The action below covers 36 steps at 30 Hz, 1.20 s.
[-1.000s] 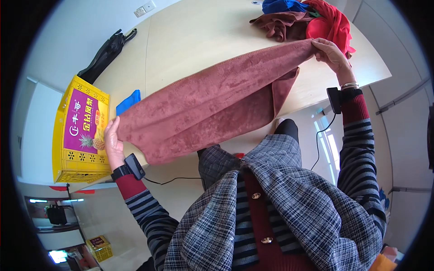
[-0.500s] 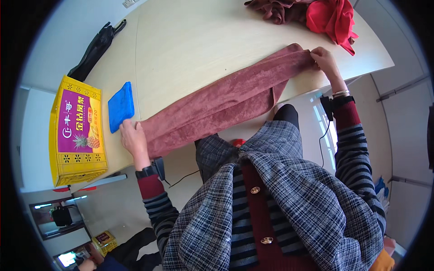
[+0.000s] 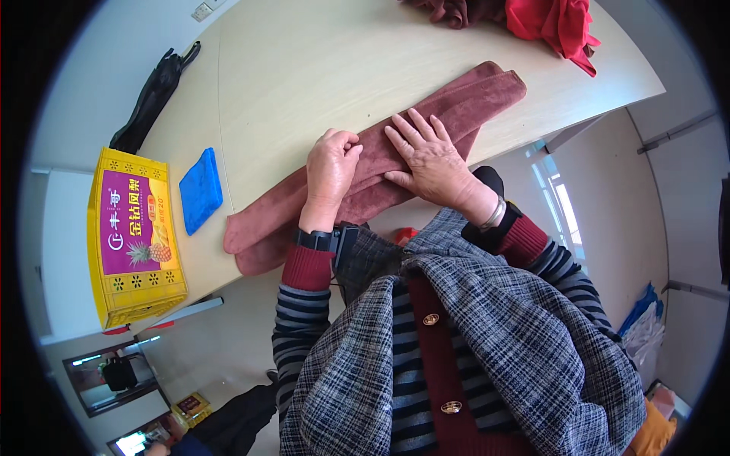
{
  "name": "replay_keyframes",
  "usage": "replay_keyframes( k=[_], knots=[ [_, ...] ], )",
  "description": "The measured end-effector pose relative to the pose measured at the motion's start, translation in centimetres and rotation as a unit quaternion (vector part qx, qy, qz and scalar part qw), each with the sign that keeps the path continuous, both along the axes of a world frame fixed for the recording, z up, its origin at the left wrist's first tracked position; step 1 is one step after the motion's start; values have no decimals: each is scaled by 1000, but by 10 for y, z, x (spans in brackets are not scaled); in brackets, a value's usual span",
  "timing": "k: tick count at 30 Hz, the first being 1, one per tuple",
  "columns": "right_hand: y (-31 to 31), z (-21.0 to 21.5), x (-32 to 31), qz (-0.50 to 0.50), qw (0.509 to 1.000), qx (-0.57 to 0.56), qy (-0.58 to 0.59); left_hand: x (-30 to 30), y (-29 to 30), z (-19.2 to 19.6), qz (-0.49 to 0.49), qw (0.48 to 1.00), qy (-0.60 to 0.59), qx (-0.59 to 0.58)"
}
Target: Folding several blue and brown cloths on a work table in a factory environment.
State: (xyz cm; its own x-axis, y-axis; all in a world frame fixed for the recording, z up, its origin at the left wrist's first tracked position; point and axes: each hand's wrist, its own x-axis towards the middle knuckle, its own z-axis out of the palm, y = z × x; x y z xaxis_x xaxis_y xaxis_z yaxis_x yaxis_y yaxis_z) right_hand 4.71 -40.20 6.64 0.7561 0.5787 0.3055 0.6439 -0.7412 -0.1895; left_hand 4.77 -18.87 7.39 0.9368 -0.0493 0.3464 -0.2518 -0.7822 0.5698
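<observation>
The folded dusty-red towel (image 3: 395, 156) lies along the pale surface (image 3: 304, 68) edge — its near end droops over. The right hand (image 3: 430, 159) presses flat, fingers spread; the left hand (image 3: 331, 171) is curled, its fingertips hidden. Red cloth (image 3: 559, 23) is cut off above.

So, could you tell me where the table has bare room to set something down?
The widest bare stretch of the table lies beyond the folded maroon towel, between the black umbrella and the red cloths. The near edge is crowded: both hands press the towel, blue cloth beside.
</observation>
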Motion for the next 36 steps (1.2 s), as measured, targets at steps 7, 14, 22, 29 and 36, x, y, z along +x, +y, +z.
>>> replay_keyframes(
  k=[7,14,22,29,36],
  knots=[
    [-3,-13,-2,-7,1000,-10,-3,8,3,-14,16,998,61,-16],
    [3,-16,-8,2,1000,3,-1,-6,45,-22,87,975,71,-192],
    [0,-16,-9,-13,1000,6,9,-165,207,1,307,912,-30,-271],
    [4,-6,-10,8,1000,-1,0,-370,327,-107,591,802,69,60],
    [0,-15,-8,-10,999,-38,-17,-310,269,-88,601,698,-11,389]
  ],
)
